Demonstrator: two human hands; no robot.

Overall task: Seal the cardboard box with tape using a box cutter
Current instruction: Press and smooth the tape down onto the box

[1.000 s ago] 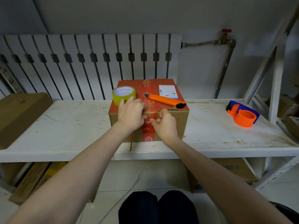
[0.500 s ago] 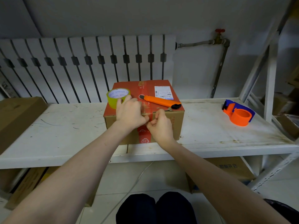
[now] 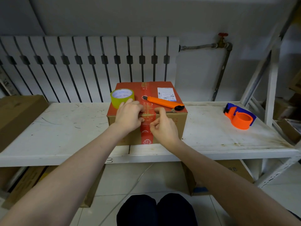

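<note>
A cardboard box (image 3: 177,123) with a red top stands on the white shelf (image 3: 65,128). A red printed tape strip (image 3: 146,136) runs over its top and down the front face. On the box's top lie a yellow tape roll (image 3: 122,97) at the left and an orange box cutter (image 3: 162,103) at the right. My left hand (image 3: 128,116) rests curled over the front top edge, left of the strip. My right hand (image 3: 162,128) is curled against the front face, its thumb pressing the strip at the edge. Neither hand holds the cutter or the roll.
An orange and blue tape dispenser (image 3: 240,117) sits on the shelf to the right. A large brown carton (image 3: 16,115) lies at the left end. A radiator (image 3: 89,66) stands behind, a shelf upright (image 3: 272,82) at the right. More cartons lie below the shelf.
Both hands stay at the box's front edge. My right hand has slid a little down the front face, with its thumb now stretched up onto the strip.
</note>
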